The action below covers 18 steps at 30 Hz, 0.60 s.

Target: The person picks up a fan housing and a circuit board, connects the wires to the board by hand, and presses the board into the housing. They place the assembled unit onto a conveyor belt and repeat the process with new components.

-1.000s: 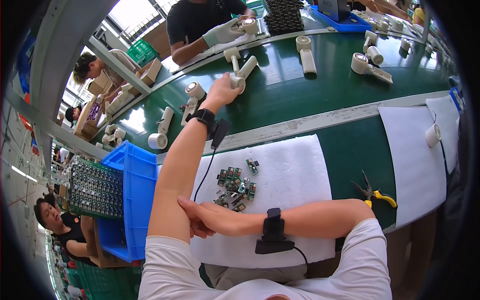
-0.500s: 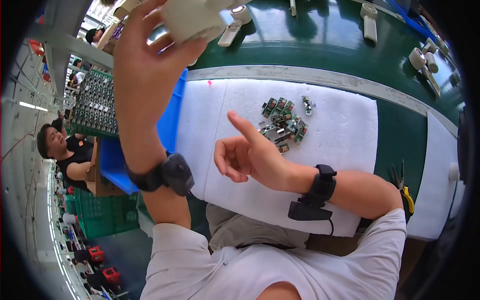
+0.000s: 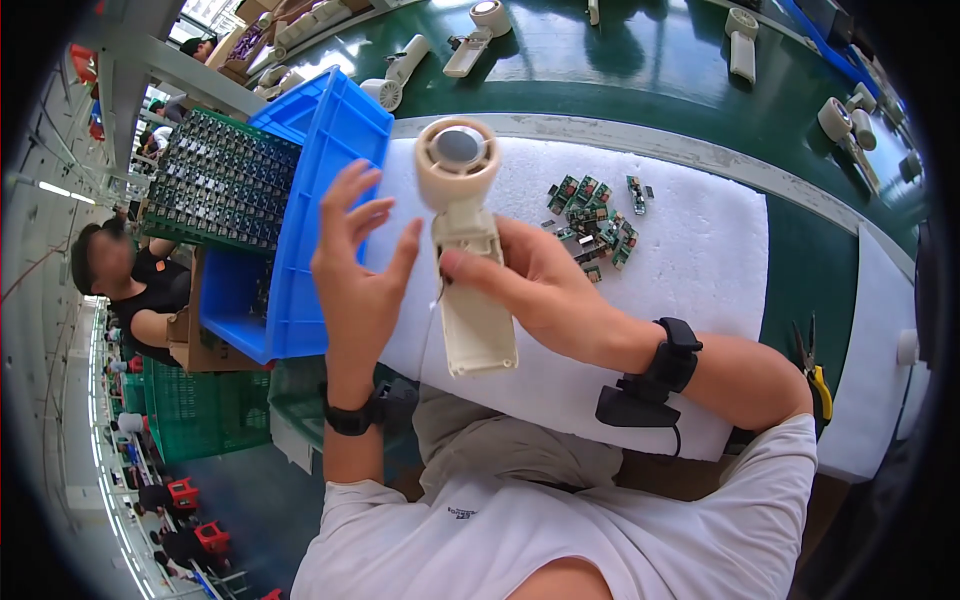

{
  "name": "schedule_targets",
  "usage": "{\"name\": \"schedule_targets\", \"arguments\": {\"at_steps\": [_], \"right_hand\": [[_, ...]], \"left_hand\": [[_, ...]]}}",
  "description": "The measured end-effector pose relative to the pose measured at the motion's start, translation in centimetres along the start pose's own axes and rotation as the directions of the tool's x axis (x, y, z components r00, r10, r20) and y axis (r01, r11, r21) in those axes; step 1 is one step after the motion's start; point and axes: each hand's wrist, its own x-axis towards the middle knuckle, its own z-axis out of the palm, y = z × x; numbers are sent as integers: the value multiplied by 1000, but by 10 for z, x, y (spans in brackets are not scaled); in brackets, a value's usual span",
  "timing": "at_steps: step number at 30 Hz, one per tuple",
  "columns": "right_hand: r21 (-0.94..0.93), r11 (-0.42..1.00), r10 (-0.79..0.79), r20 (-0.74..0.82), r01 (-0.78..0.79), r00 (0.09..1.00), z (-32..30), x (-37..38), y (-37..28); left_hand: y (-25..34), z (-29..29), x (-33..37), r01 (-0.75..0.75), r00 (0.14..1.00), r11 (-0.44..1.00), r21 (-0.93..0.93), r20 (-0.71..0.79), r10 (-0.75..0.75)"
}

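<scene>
My right hand (image 3: pixel 560 280) is closed around the middle of a cream handheld fan (image 3: pixel 480 325), thumb on its opened handle. The fan's round head (image 3: pixel 458 150) points away from me, and a thin wire hangs from the handle's left side. To the left of the fan, my left hand (image 3: pixel 362 265) has its fingers spread and holds nothing. Beyond my right hand, a loose pile of small green circuit boards (image 3: pixel 600 225) lies on a white foam sheet (image 3: pixel 690 300). One circuit board (image 3: pixel 637 195) lies a little apart at the pile's right.
A blue bin (image 3: pixel 335 200) stands left of the foam, with a panel of circuit boards (image 3: pixel 222 180) against it. Several fan bodies (image 3: pixel 470 50) lie on the green belt (image 3: pixel 640 80) at the back. Yellow-handled pliers (image 3: pixel 818 380) rest at right. A person (image 3: pixel 140 290) sits at far left.
The fan has come from the upper left down over the foam, passing from my left hand to my right. My left hand has let go and opened beside it.
</scene>
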Motion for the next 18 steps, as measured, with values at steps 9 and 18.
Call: {"name": "schedule_targets", "arguments": {"at_steps": [9,18], "right_hand": [[-198,965,-171,16,171,985,7,-5,8],[-438,873,-118,237,214,964,2,-6,0]], "left_hand": [[14,35,-8,301,798,935,-186,587,-140],[3,37,-9,-94,888,991,91,459,42]]}}
